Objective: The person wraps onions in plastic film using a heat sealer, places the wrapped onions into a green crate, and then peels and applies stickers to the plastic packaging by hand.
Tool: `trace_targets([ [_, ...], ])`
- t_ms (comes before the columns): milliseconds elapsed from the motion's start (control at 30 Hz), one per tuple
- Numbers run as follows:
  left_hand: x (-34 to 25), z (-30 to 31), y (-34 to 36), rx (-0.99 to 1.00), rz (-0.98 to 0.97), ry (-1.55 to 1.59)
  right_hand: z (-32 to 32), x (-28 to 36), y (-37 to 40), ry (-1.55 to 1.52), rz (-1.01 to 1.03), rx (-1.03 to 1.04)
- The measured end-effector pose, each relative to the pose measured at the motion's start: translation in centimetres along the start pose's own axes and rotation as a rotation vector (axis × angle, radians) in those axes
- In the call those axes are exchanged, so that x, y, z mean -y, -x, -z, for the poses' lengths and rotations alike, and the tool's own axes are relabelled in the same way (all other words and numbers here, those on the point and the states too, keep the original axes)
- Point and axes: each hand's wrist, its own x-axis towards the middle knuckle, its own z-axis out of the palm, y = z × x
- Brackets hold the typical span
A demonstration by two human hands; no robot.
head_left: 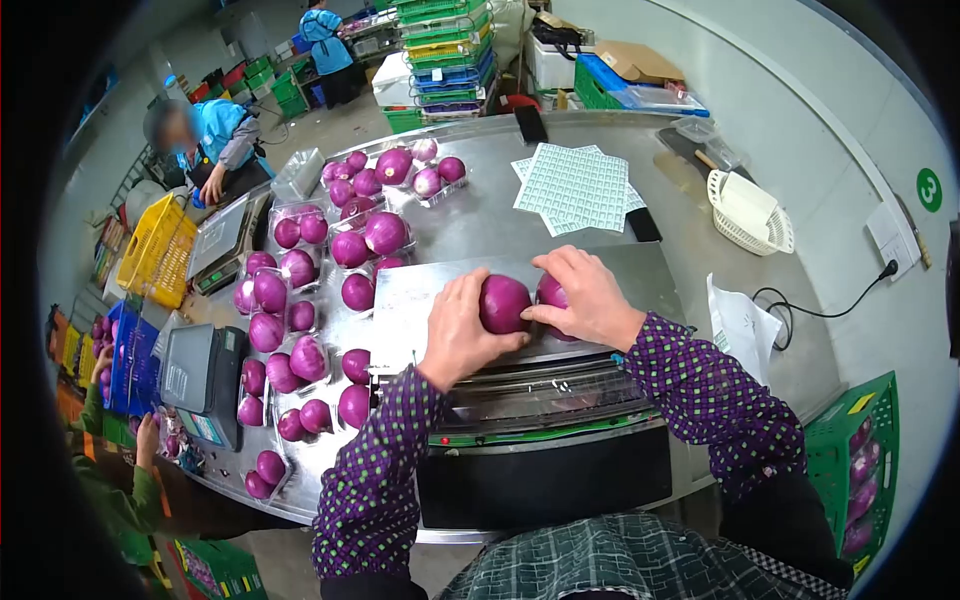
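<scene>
My left hand (pixel 458 328) curls around the left side of a large red onion (pixel 506 303), thumb at its front. Against a second red onion (pixel 551 291), my right hand (pixel 592 303) has its fingers closed, the thumb reaching toward the first onion. Both onions sit side by side over the metal plate (pixel 405 288) of a wrapping machine; whether a tray lies under them is hidden. Just in front of my hands is the machine's roller area (pixel 540 392). To the left, several red onions (pixel 385 233) stand in clear plastic trays.
Label sheets (pixel 572 190) and a white basket (pixel 745 215) lie on the steel table's far right side. Scales (pixel 200 375) line its left edge. A green crate (pixel 850 480) of packed onions stands at right. Co-workers are at the left and back; a black cable (pixel 830 313) hangs right.
</scene>
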Motion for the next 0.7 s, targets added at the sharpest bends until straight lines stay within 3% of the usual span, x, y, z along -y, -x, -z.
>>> trace_targets([
  [200, 0.5, -0.7, 1.8, -0.045, 0.046, 0.187, -1.3, 1.2, -0.4, 0.12, 0.175, -0.04],
  [267, 0.4, -0.4, 1.5, -0.036, 0.076, 0.236, -0.5, 1.5, -0.6, -0.003, 0.007, -0.124],
  [300, 0.3, -0.4, 1.6, -0.024, 0.078, 0.226, 0.1, 1.6, -0.2, -0.092, -0.123, -0.018],
  [467, 0.7, -1.1, 2.1, -0.087, 0.018, 0.207, 0.0, 1.4, 1.5, -0.094, 0.024, 0.062],
  [567, 0.8, -1.2, 2.3, -0.06, 0.011, 0.223, -0.5, 2.7, 0.7, 0.283, 0.231, 0.006],
  [667, 1.0, -1.1, 2.4, -0.043, -0.008, 0.209, -1.7, 2.7, 0.5, 0.361, 0.174, 0.046],
  [700, 1.0, -0.9, 2.4, -0.022, 0.012, 0.208, -1.2, 2.7, 0.4, 0.252, 0.133, 0.094],
])
